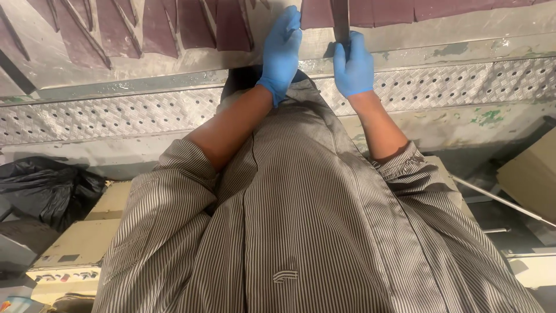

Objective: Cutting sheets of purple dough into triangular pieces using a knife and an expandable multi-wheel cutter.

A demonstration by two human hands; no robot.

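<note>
Two gloved hands up at the grey work surface (pixel 174 58), head view only.

Landmark: the narrow dark blade-like strip (pixel 341 20) standing upright near the top edge.

- Right hand (pixel 353 65), blue glove, directly below the strip; fingers curled narrow around its lower end, thumb side pressed against it. Whether it is a knife or a straightedge, cannot tell.
- Left hand (pixel 282 52), blue glove, just left of the strip; fingers extended and close together, tips pinning the edge of a dark maroon sheet piece (pixel 317 13). Not gripping, pressing flat.
- The sheet piece lies touching the strip on its left side, partly out of frame above.
- More maroon cut pieces (pixel 174 26) lie well left of the strip, fanned and overlapping.
- Perforated metal ledge (pixel 116 113) runs below the strip, between surface and the striped shirt (pixel 301 232).

Judgement: doing this well likely means keeping the left fingertips firm and clear of the strip's line, strip held plumb, sheet flat without creep; slipping toward the pinning fingers looks the main hazard
</note>
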